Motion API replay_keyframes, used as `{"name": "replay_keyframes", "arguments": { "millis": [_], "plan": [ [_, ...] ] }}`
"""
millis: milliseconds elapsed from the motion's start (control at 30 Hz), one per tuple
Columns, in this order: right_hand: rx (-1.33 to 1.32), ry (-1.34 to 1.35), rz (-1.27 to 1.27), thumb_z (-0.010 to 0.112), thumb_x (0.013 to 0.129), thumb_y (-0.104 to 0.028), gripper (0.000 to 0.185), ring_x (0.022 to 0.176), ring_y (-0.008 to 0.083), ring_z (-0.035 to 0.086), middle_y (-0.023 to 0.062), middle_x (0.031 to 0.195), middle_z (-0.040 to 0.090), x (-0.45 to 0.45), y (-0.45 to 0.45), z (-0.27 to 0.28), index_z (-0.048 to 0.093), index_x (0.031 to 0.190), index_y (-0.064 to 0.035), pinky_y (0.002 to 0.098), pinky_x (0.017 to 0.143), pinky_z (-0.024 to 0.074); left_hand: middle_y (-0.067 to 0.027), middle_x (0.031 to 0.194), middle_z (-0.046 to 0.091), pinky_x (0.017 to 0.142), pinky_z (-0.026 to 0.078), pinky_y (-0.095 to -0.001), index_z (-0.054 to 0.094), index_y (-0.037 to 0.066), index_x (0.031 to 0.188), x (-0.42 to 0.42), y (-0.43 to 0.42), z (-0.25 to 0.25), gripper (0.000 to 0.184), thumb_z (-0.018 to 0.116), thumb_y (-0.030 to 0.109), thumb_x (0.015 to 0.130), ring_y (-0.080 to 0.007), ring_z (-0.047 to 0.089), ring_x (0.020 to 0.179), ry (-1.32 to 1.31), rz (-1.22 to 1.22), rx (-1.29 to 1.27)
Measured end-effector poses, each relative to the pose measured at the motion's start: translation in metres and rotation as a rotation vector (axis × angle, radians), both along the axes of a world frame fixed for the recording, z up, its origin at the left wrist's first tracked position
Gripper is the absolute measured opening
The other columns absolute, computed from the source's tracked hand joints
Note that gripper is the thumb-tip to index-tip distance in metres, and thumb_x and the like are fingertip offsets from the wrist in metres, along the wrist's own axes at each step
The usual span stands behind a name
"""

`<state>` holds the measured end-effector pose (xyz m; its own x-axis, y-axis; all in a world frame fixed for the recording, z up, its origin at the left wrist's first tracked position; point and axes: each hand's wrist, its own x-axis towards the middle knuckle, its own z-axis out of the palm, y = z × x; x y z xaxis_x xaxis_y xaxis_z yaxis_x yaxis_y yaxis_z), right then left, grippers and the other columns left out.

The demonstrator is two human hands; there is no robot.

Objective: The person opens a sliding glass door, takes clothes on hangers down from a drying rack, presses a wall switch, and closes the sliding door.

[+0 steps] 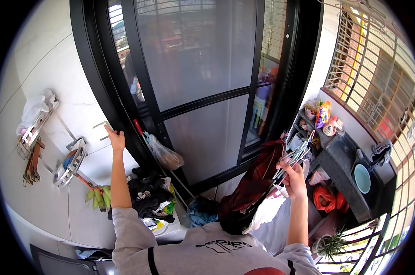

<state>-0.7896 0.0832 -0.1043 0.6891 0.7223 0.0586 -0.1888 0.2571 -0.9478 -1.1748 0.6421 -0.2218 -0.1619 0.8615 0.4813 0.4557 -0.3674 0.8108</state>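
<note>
My left hand (116, 139) reaches out at a light switch plate (100, 130) on the white tiled wall, its index finger extended and nothing in its grasp. Whether the fingertip touches the plate cannot be made out. On the right, my right hand (291, 173) is closed on a bunch of wire hangers (298, 155). Dark red plaid clothing (251, 183) hangs down beside that hand, and white cloth (269, 213) is below it.
A dark-framed sliding door (203, 101) stands ahead. Dark clothes (145, 190) lie in a pile at lower left, near green bananas (99, 198). Wall racks (72, 162) are at left. A stone sink (340, 169) with a light blue basin (362, 178) stands at right.
</note>
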Motion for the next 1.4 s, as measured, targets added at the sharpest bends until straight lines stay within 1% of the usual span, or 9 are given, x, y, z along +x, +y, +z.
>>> {"name": "replay_keyframes", "arguments": {
  "millis": [233, 433, 833, 967, 1000, 1033, 1200, 1300, 1400],
  "plan": [
    [-0.013, -0.023, 0.026, 0.065, 0.09, -0.014, 0.017, 0.048, -0.002, 0.036, -0.0001, 0.084, 0.064, 0.007, 0.006, -0.008, 0.057, 0.104, -0.0083, 0.0165, 0.039, 0.0207, -0.0326, 0.123, 0.047, 0.093, 0.048, -0.0419, 0.002, 0.008, 0.155, -0.004, -0.002, -0.002, 0.093, 0.061, 0.009, 0.082, -0.0393, 0.057, 0.106, 0.001, 0.001, 0.04],
    [-0.041, -0.022, -0.003, 0.068, 0.089, -0.016, 0.022, 0.048, -0.0018, 0.036, 0.0012, 0.084, 0.064, -0.005, 0.022, -0.002, 0.058, 0.106, -0.0063, 0.0159, 0.039, 0.0214, -0.0379, 0.128, 0.044, 0.101, 0.043, -0.0466, -0.001, 0.009, 0.154, -0.01, -0.001, -0.006, 0.094, 0.059, 0.013, 0.082, -0.0456, 0.053, 0.115, 0.025, -0.011, -0.01],
    [-0.063, -0.163, 0.348, 0.069, 0.088, -0.014, 0.018, 0.047, -0.0021, 0.036, -0.0003, 0.083, 0.065, -0.068, 0.128, 0.018, 0.056, 0.1, -0.0079, 0.0168, 0.039, 0.0205, -0.0325, 0.137, 0.037, 0.104, 0.041, -0.0462, -0.002, 0.01, 0.154, -0.012, -0.019, 0.016, 0.093, 0.061, 0.019, 0.086, -0.0474, 0.048, 0.121, 0.09, -0.064, -0.146],
    [-0.034, -0.216, 0.372, 0.068, 0.089, -0.014, 0.015, 0.048, -0.0019, 0.038, -0.0008, 0.082, 0.064, -0.097, 0.161, 0.028, 0.057, 0.098, -0.0076, 0.0165, 0.042, 0.0233, -0.0323, 0.14, 0.036, 0.104, 0.041, -0.0465, 0.004, 0.004, 0.153, -0.019, -0.027, 0.019, 0.09, 0.061, 0.021, 0.086, -0.0479, 0.047, 0.123, 0.113, -0.059, -0.128],
    [-0.005, -0.166, 0.4, 0.074, 0.085, -0.013, 0.022, 0.063, 0.0038, 0.054, 0.0035, 0.083, 0.066, -0.102, 0.166, 0.032, 0.057, 0.098, -0.0063, 0.0182, 0.05, 0.0384, -0.0325, 0.14, 0.035, 0.104, 0.041, -0.0465, 0.005, 0.002, 0.153, -0.021, -0.028, 0.017, 0.089, 0.061, 0.021, 0.085, -0.048, 0.046, 0.123, 0.133, -0.033, -0.094],
    [0.002, -0.164, 0.414, 0.074, 0.084, -0.01, 0.022, 0.066, 0.0052, 0.056, 0.0035, 0.083, 0.066, -0.106, 0.173, 0.033, 0.057, 0.097, -0.0056, 0.0196, 0.053, 0.0417, -0.0326, 0.14, 0.035, 0.104, 0.041, -0.0466, 0.006, 0.001, 0.152, -0.023, -0.029, 0.016, 0.089, 0.061, 0.021, 0.085, -0.0481, 0.046, 0.123, 0.155, -0.008, -0.06],
    [0.076, -0.166, 0.455, 0.074, 0.085, -0.007, 0.018, 0.069, 0.0061, 0.057, 0.0021, 0.082, 0.064, -0.124, 0.194, 0.036, 0.058, 0.093, -0.0057, 0.0205, 0.056, 0.0439, -0.0305, 0.139, 0.038, 0.101, 0.042, -0.0475, 0.013, -0.001, 0.151, -0.035, -0.036, 0.019, 0.086, 0.062, 0.021, 0.084, -0.0484, 0.048, 0.119, 0.194, 0.014, -0.045],
    [0.086, -0.162, 0.474, 0.074, 0.085, -0.009, 0.018, 0.069, 0.0061, 0.057, 0.0018, 0.082, 0.064, -0.131, 0.201, 0.037, 0.057, 0.092, -0.0066, 0.0203, 0.057, 0.0438, -0.0263, 0.141, 0.039, 0.104, 0.042, -0.0456, 0.034, -0.003, 0.144, -0.041, -0.036, 0.02, 0.069, 0.061, 0.02, 0.085, -0.0438, 0.049, 0.122, 0.245, 0.02, 0.012],
    [0.08, -0.17, 0.495, 0.073, 0.086, -0.009, 0.017, 0.069, 0.0059, 0.057, 0.0024, 0.083, 0.065, -0.135, 0.207, 0.036, 0.058, 0.092, -0.0068, 0.0202, 0.057, 0.0439, -0.0227, 0.144, 0.038, 0.106, 0.041, -0.0445, 0.04, -0.003, 0.14, -0.039, -0.036, 0.022, 0.063, 0.061, 0.019, 0.085, -0.0416, 0.048, 0.124, 0.249, 0.023, -0.017]
  ]
}}
